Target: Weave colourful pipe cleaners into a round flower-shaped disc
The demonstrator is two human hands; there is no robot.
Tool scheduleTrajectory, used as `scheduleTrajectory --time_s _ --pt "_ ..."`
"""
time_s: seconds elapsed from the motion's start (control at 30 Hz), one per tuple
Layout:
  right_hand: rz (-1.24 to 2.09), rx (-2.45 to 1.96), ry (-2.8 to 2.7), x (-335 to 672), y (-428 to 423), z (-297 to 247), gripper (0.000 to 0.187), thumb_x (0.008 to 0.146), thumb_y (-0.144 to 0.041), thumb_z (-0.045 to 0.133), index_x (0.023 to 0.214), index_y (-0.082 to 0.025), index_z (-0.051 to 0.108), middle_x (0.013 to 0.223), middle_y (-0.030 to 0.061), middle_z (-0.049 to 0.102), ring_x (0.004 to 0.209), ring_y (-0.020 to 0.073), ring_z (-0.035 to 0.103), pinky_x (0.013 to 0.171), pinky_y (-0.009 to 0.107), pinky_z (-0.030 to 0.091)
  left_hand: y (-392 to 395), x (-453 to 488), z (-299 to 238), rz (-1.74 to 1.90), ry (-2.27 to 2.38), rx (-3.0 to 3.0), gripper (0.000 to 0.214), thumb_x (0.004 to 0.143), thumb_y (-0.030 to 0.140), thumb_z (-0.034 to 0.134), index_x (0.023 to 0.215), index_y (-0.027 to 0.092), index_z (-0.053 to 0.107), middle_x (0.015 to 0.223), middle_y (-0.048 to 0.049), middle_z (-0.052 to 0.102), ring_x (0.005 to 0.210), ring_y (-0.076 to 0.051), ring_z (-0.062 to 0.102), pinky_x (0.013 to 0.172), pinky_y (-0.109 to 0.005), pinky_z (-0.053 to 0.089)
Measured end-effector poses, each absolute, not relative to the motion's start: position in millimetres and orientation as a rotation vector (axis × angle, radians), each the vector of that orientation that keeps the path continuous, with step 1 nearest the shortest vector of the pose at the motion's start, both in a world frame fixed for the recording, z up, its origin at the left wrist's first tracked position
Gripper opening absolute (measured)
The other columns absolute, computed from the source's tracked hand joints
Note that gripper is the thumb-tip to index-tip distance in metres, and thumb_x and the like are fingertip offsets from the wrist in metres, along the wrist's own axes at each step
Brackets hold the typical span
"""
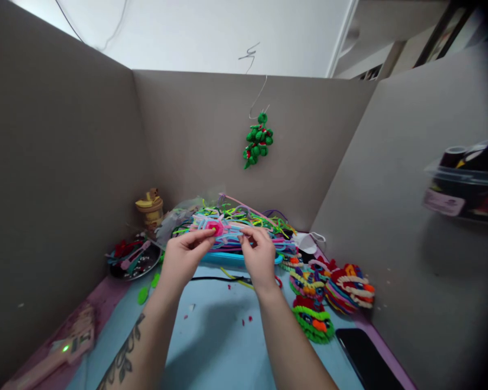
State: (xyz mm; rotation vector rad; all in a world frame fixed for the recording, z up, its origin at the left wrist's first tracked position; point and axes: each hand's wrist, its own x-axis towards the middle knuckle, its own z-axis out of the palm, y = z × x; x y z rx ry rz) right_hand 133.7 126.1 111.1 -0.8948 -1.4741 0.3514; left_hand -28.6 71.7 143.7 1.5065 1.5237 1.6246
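Head view: the left hand (187,259) pinches a pink piece (214,226), already shaped, before the tray (228,259); whether the right hand (260,260) grips anything, I cannot tell. Many strips (264,218) remain loose; formed bundles (314,322) sit rightward.

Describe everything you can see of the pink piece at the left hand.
The pink piece is small, bright and roughly rounded, with a tiny yellow-green spot by the fingertips; its material is too blurred to tell. The left hand pinches it between thumb and forefinger, in front of the heap of coloured strands. Its underside is hidden.
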Motion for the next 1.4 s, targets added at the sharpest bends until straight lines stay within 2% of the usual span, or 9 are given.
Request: scheduleTrajectory --time_s 0.27,0.6,0.93,1.07,1.17,1.3,1.4 --pt "0.441 -0.787 -1.347 127.4 118.8 114.2 0.012 0.078 -0.015 0.057 0.077 -0.019 0.068 0.077 0.0023 0.065 0.078 0.0158 0.06 0.074 0.03 0.047 76.2 -27.1 139.3 1.587 1.647 1.608 0.024 0.071 0.032 0.066 0.087 0.016 0.075 0.082 -0.0065 0.075 0.076 -0.022 0.068 0.07 -0.03 0.052" --pt "0.686 -0.7 -1.191 120.4 110.2 116.6 0.007 0.075 -0.018 0.063 0.077 -0.02 0.069 0.078 0.0014 0.065 0.076 0.015 0.06 0.07 0.028 0.048 73.4 -24.9 144.1 1.441 1.527 1.61 0.022 0.071 0.03 0.067 0.086 0.017 0.075 0.086 -0.0059 0.075 0.081 -0.022 0.069 0.072 -0.028 0.053" --pt "0.608 -0.642 -1.285 118.9 93.6 127.4 0.01 0.076 -0.014 0.061 0.077 -0.021 0.069 0.078 0.001 0.065 0.079 0.0149 0.06 0.072 0.028 0.047 71.6 -28.3 147.1 1.41 1.489 1.624 0.021 0.071 0.028 0.067 0.087 0.017 0.075 0.087 -0.0058 0.075 0.081 -0.021 0.068 0.073 -0.028 0.053" --pt "0.744 -0.698 -1.216 119.1 94.3 127.5 0.004 0.074 -0.021 0.065 0.076 -0.019 0.067 0.074 0.0007 0.063 0.071 0.014 0.058 0.066 0.027 0.047 70.3 -31.2 148.6 1.442 1.482 1.629 0.021 0.071 0.031 0.068 0.086 0.018 0.076 0.085 -0.0058 0.075 0.077 -0.02 0.068 0.069 -0.027 0.052" --pt "0.911 -0.695 -1.071 120.0 102.4 125.7 0.015 0.07 -0.029 0.068 0.077 -0.017 0.062 0.068 -0.001 0.06 0.061 0.0113 0.054 0.057 0.023 0.044 69.1 -31.7 148.7 1.465 1.464 1.614 0.02 0.069 0.032 0.07 0.083 0.019 0.076 0.081 -0.0058 0.075 0.072 -0.019 0.067 0.065 -0.026 0.052" --pt "1.145 -0.677 -0.958 119.8 110.6 124.3 0.023 0.062 -0.025 0.069 0.075 -0.019 0.051 0.06 -0.0068 0.05 0.048 0.0067 0.044 0.044 0.018 0.035 68.0 -27.4 148.4 1.509 1.421 1.566 0.019 0.067 0.032 0.072 0.08 0.019 0.077 0.075 -0.0059 0.074 0.068 -0.019 0.066 0.061 -0.026 0.052" --pt "1.25 -0.682 -0.983 117.7 108.6 125.7 0.024 0.059 -0.022 0.068 0.073 -0.019 0.049 0.057 -0.0077 0.048 0.045 0.0054 0.039 0.041 0.017 0.029 67.0 -22.6 149.3 1.548 1.396 1.533 0.02 0.066 0.032 0.073 0.08 0.018 0.077 0.075 -0.0061 0.074 0.067 -0.018 0.066 0.06 -0.026 0.052"
